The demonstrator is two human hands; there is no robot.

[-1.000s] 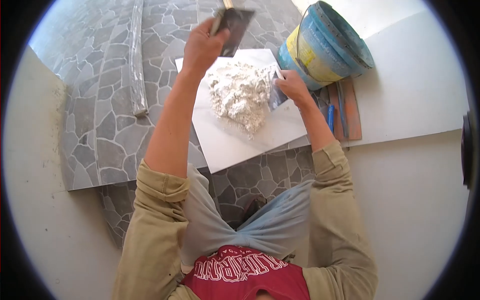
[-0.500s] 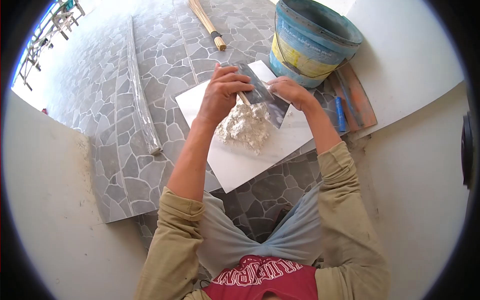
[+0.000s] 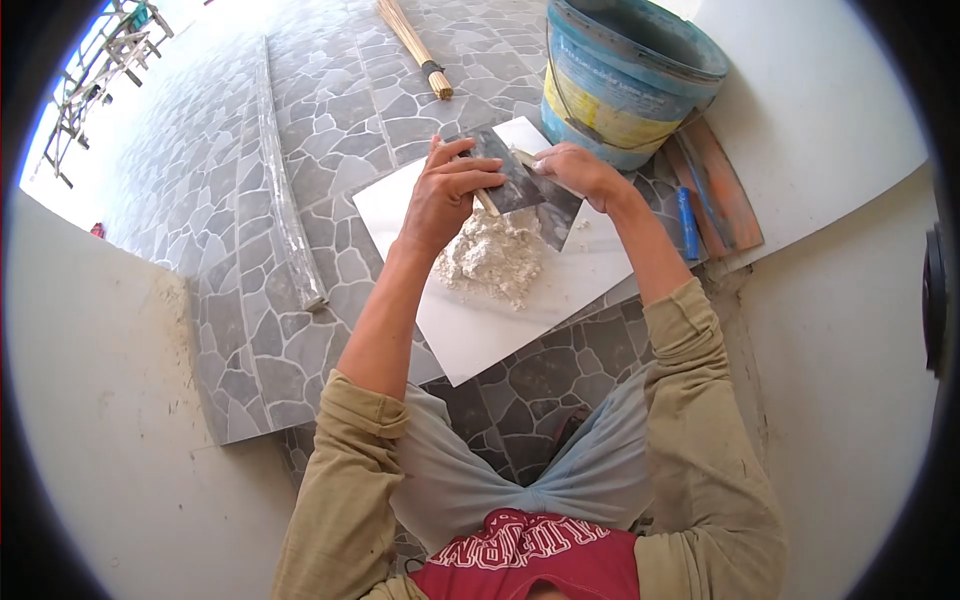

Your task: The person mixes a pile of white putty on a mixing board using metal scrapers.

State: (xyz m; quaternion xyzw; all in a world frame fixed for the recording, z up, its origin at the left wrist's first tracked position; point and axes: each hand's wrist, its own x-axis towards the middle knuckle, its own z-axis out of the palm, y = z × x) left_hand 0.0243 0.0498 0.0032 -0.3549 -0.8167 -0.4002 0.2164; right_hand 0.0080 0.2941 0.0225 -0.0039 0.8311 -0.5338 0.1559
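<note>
In the head view, a person works two flat scrapers above a heap (image 3: 490,262) of white, lumpy powder on a white board (image 3: 455,350). The left hand (image 3: 455,185) has its fingers closed around the left scraper (image 3: 518,180), tips laid across the dark blade; the right hand (image 3: 585,175) pinches the pale handle of the right scraper (image 3: 562,213). The blades overlap at the heap's far right side, though whether they touch cannot be told. Both tools look light, with thin, stiff blades, likely best held by the handle, clear of the edges; the powder looks soft and crumbly, apt to spill if knocked. Just beyond the right hand, a blue bucket (image 3: 615,110) crowds that side, with a blue tube (image 3: 687,223) and a stained plank (image 3: 728,195) nearby. A broom (image 3: 420,55) lies farther off on the stone-patterned floor (image 3: 340,235), and a long bar (image 3: 286,210) stretches to the left, apart from the board.
</note>
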